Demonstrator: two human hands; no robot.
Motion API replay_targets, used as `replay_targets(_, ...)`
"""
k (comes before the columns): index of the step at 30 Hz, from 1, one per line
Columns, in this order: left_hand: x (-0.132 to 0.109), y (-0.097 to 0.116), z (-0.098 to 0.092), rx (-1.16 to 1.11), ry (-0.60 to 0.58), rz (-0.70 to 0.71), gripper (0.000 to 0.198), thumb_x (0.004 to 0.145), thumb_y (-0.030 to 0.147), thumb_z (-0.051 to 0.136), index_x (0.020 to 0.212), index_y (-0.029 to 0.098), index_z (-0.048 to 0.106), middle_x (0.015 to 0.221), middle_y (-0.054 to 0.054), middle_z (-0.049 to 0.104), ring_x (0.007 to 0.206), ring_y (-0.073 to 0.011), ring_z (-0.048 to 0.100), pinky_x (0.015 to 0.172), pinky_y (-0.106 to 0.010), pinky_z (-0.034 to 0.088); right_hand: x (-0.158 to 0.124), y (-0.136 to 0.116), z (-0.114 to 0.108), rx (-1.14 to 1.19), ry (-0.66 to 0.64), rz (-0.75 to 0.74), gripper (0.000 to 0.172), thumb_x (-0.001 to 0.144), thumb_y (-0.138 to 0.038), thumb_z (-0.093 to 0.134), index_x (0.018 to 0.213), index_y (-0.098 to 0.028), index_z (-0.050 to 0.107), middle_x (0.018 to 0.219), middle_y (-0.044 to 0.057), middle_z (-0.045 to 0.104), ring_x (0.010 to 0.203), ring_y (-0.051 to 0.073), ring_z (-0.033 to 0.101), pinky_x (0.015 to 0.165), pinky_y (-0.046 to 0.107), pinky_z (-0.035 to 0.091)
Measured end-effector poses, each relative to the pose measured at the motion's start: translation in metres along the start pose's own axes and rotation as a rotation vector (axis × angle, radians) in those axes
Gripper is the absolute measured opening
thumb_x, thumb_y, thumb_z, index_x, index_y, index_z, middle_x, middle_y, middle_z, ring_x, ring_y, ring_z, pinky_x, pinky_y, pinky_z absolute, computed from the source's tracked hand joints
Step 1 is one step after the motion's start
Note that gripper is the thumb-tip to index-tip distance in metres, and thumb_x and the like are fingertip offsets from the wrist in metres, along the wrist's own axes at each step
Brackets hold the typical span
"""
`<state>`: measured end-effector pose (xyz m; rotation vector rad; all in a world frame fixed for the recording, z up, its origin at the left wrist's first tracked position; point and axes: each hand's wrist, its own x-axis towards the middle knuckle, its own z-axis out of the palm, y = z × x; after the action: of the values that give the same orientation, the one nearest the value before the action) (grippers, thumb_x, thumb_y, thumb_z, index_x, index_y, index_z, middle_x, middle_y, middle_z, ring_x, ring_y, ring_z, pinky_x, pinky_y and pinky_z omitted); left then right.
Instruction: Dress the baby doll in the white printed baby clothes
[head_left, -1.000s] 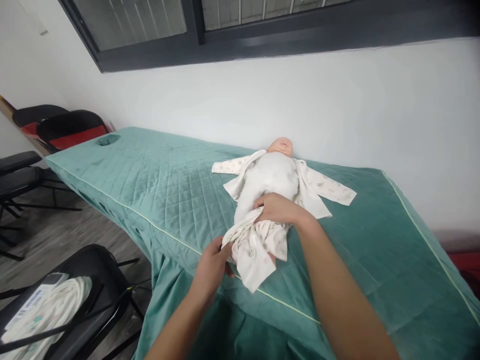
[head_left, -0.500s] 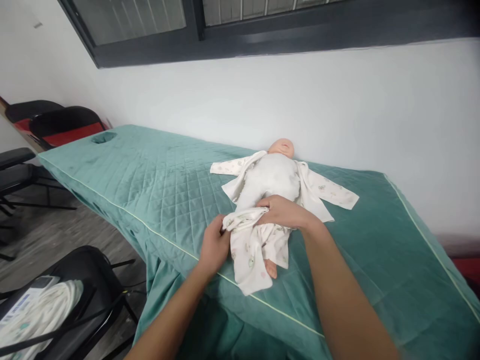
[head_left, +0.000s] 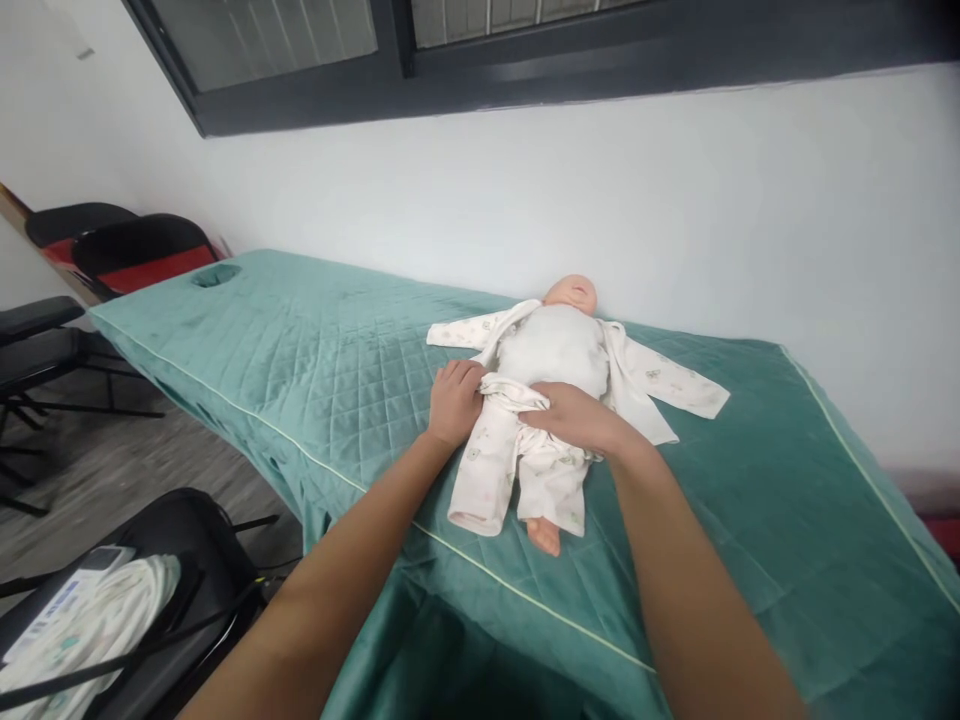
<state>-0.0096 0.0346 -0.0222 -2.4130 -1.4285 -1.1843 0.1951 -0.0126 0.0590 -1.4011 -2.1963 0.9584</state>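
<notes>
A baby doll (head_left: 559, 345) with a white cloth body lies on its back, its head toward the wall. An open patterned jacket (head_left: 671, 380) spreads under it, sleeves out to both sides. Patterned baby trousers (head_left: 484, 480) cover the doll's lower legs, with one foot (head_left: 544, 537) showing below a cuff. My left hand (head_left: 456, 402) is closed on the left edge of the bunched waistband. Across the doll's lower body, my right hand (head_left: 574, 415) grips the same waistband near its middle; its fingertips are partly hidden in the fabric.
The doll lies on a long table with a green quilted cover (head_left: 337, 360), which has a face hole (head_left: 216, 275) at its far left. A black chair (head_left: 180, 560) at lower left bears folded white cloth (head_left: 112, 625). More chairs (head_left: 142, 245) stand behind, and a wall runs along the back.
My left hand has moved up and slightly right, drawing the trousers' waistband higher on the doll. The left trouser leg now lies straighter. My right hand stays at the waistband.
</notes>
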Motion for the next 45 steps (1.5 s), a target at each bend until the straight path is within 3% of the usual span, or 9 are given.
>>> replay_targets(7,-0.001,0.009,-0.003,0.083,-0.054,-0.011,0.022,0.088,0.013,0.047,0.105,0.018,0.061,0.106,-0.008,0.065,0.099,-0.0229,0.055,0.086,-0.035,0.041,0.004,0.006,0.004,0.003,0.114,0.050,0.017,0.088,-0.027,0.048,0.093,-0.017,0.061,0.106,0.009,0.070,0.099,0.024,0.062,0.083,0.031,0.042)
replay_targets(12,-0.030,0.029,-0.023,-0.164,0.021,-0.379,0.017,0.094,0.031,0.047,0.102,0.019,0.055,0.094,-0.005,0.062,0.083,-0.0176,0.058,0.075,-0.030,0.044,0.001,0.007,0.002,0.087,0.097,0.011,0.021,0.089,-0.033,0.050,0.093,-0.018,0.063,0.105,0.007,0.071,0.097,0.024,0.064,0.082,0.030,0.044)
replay_targets(14,-0.044,0.036,-0.032,-0.321,-0.035,-0.527,0.023,0.095,0.041,0.046,0.100,0.020,0.053,0.084,-0.002,0.062,0.074,-0.0156,0.057,0.070,-0.029,0.042,-0.001,0.006,0.001,0.116,0.081,0.006,0.024,0.088,-0.037,0.052,0.093,-0.018,0.065,0.104,0.006,0.072,0.097,0.024,0.064,0.081,0.030,0.045)
replay_targets(18,-0.066,0.046,-0.045,-0.578,-0.215,-0.599,0.031,0.094,0.047,0.046,0.109,0.021,0.052,0.068,0.003,0.057,0.061,-0.0127,0.050,0.060,-0.025,0.037,-0.004,0.002,-0.002,0.192,-0.043,0.010,0.030,0.082,-0.043,0.062,0.097,-0.018,0.069,0.102,0.004,0.073,0.095,0.024,0.066,0.077,0.029,0.047)
replay_targets(21,-0.074,0.049,-0.048,-0.698,-0.238,-0.636,0.030,0.093,0.047,0.048,0.108,0.021,0.052,0.071,0.003,0.058,0.063,-0.0118,0.049,0.059,-0.023,0.037,-0.005,-0.001,-0.004,0.184,-0.145,0.037,0.034,0.073,-0.043,0.071,0.094,-0.016,0.071,0.095,0.004,0.074,0.091,0.025,0.066,0.070,0.028,0.048)
replay_targets(26,-0.074,0.051,-0.048,-0.726,-0.198,-0.624,0.021,0.093,0.038,0.048,0.102,0.020,0.054,0.080,0.000,0.063,0.072,-0.0127,0.056,0.064,-0.024,0.042,-0.005,-0.004,-0.004,0.136,-0.142,0.051,0.029,0.070,-0.035,0.071,0.092,-0.017,0.070,0.093,0.004,0.073,0.086,0.024,0.065,0.067,0.029,0.047)
replay_targets(34,-0.060,0.039,-0.036,-0.460,-0.059,-0.475,0.010,0.093,0.027,0.045,0.096,0.020,0.051,0.089,-0.002,0.067,0.080,-0.0140,0.062,0.073,-0.026,0.046,-0.008,-0.005,-0.005,0.181,-0.115,0.044,0.025,0.074,-0.028,0.061,0.095,-0.017,0.069,0.095,0.004,0.073,0.090,0.025,0.065,0.071,0.029,0.047)
replay_targets(40,-0.039,0.023,-0.024,-0.291,-0.028,-0.424,0.010,0.094,0.028,0.044,0.097,0.022,0.051,0.090,-0.003,0.068,0.080,-0.0174,0.064,0.072,-0.028,0.045,-0.003,-0.001,-0.002,0.186,0.017,0.072,0.020,0.077,-0.024,0.055,0.092,-0.017,0.066,0.095,0.004,0.071,0.088,0.023,0.064,0.072,0.029,0.046)
replay_targets(45,-0.044,0.023,-0.021,-0.254,-0.048,-0.367,0.013,0.094,0.028,0.044,0.099,0.022,0.054,0.090,-0.004,0.069,0.080,-0.0178,0.065,0.073,-0.029,0.045,0.000,0.001,0.000,0.172,0.076,0.098,0.017,0.077,-0.025,0.052,0.087,-0.018,0.064,0.089,0.004,0.070,0.082,0.021,0.063,0.067,0.028,0.044)
